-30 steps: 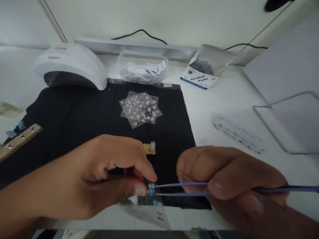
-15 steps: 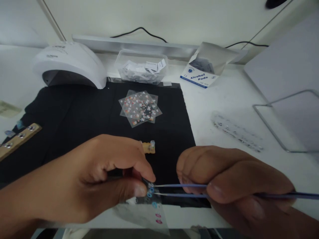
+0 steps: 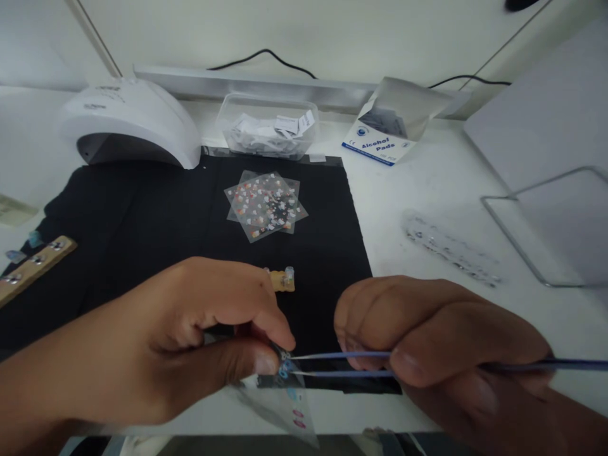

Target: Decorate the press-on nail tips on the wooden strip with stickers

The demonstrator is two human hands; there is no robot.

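Between thumb and forefinger, my left hand (image 3: 204,342) pinches a clear sticker sheet (image 3: 280,405) that carries small blue, white and pink shapes and hangs over the table's front edge. Blue tweezers (image 3: 370,373) are gripped in my right hand (image 3: 441,335), their two tips slightly apart at the blue shapes beside my left fingertips. Whether the tips touch the sheet I cannot tell. Just beyond my left hand lies a small yellowish piece (image 3: 284,280) with a clear bit on it. Overlapping transparent sheets with white and orange shapes (image 3: 266,204) rest on the black cloth (image 3: 161,209).
A white dome-shaped lamp (image 3: 137,120) stands at the back left, beside a clear box of packets (image 3: 268,130). An alcohol pads box (image 3: 380,142) is at the back right. A wooden strip (image 3: 40,269) lies left, a clear case (image 3: 449,250) right, near a metal wire frame (image 3: 513,247).
The hanging sheet has tilted and its lower part has swung slightly left. Both hands keep nearly the same pose, and the whole view has shifted a little.
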